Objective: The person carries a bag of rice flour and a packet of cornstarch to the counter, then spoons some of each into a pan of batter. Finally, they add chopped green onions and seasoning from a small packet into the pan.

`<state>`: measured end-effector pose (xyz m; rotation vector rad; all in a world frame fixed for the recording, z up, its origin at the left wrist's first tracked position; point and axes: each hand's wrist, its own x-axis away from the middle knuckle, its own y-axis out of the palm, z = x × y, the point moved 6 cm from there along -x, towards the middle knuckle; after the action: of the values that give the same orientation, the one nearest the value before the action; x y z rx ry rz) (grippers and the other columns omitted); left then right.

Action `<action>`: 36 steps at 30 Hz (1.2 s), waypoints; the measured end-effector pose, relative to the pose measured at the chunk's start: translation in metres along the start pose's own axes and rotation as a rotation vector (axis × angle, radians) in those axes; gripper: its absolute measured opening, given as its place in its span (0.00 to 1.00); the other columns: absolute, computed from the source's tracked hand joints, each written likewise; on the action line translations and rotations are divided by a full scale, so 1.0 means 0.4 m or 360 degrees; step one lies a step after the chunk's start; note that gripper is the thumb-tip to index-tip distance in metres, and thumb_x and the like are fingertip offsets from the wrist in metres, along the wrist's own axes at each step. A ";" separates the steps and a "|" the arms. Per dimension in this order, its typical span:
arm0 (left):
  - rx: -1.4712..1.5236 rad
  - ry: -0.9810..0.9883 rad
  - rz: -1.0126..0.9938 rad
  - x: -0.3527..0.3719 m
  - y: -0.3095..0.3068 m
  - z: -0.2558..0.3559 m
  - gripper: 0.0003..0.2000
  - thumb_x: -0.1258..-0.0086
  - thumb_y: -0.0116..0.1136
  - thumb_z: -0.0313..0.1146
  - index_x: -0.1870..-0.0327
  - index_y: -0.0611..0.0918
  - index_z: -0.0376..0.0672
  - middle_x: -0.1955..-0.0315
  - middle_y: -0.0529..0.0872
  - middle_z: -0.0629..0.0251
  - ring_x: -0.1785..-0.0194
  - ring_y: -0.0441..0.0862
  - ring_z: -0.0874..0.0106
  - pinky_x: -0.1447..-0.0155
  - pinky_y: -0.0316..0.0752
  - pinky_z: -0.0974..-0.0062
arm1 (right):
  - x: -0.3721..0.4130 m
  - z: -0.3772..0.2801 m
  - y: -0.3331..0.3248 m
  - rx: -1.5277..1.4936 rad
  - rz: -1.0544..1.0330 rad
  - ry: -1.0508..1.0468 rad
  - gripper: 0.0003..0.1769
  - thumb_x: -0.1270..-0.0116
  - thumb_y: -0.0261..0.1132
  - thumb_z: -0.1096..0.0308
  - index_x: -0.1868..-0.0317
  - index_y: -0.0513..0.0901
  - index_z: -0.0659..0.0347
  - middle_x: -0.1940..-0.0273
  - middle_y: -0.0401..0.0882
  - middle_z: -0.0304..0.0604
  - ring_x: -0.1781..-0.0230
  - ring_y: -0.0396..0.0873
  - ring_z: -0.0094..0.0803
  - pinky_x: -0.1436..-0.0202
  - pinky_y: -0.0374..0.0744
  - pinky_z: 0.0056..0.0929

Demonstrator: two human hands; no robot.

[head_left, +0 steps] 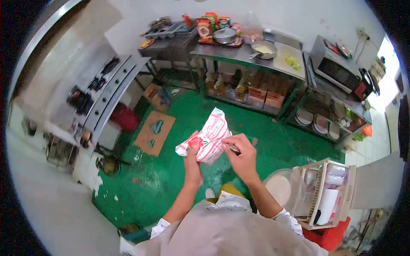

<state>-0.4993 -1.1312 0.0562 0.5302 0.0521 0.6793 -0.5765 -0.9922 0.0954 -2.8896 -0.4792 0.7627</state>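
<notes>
A white packet (209, 138) with pink stripes and a red rose print is held up in front of my body, above the green floor. My left hand (193, 164) grips its lower left part from below, the thumb on its front. At the packet's right edge, my right hand (242, 155) is closed with thumb and fingers pinched together around a small metallic object (233, 148), too small to identify. Its fingertips are beside or touching the packet.
A steel table (235, 52) at the back bears a pan (264, 50) and packets. The stove (106, 96) stands left, the microwave (337, 68) right. Cardboard (154, 132) lies on the floor. Near my right arm are a round tub (279, 187) and a beige rack (326, 194).
</notes>
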 end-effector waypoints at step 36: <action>-0.0417 -0.0235 -0.1337 -1.608 0.863 -0.253 0.26 0.40 0.52 0.36 0.40 0.69 0.32 0.46 0.75 0.57 0.43 0.73 0.69 0.36 0.64 0.72 | -1.449 0.782 -0.327 0.0471 0.0685 0.0585 0.05 0.37 0.61 0.72 0.65 0.74 0.64 0.75 0.75 0.40 0.78 0.70 0.27 0.73 0.69 0.25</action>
<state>-1.2261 -1.2539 0.0561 0.2610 0.0416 -0.1750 -1.2453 -1.0507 0.1164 -2.7739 0.2802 0.2891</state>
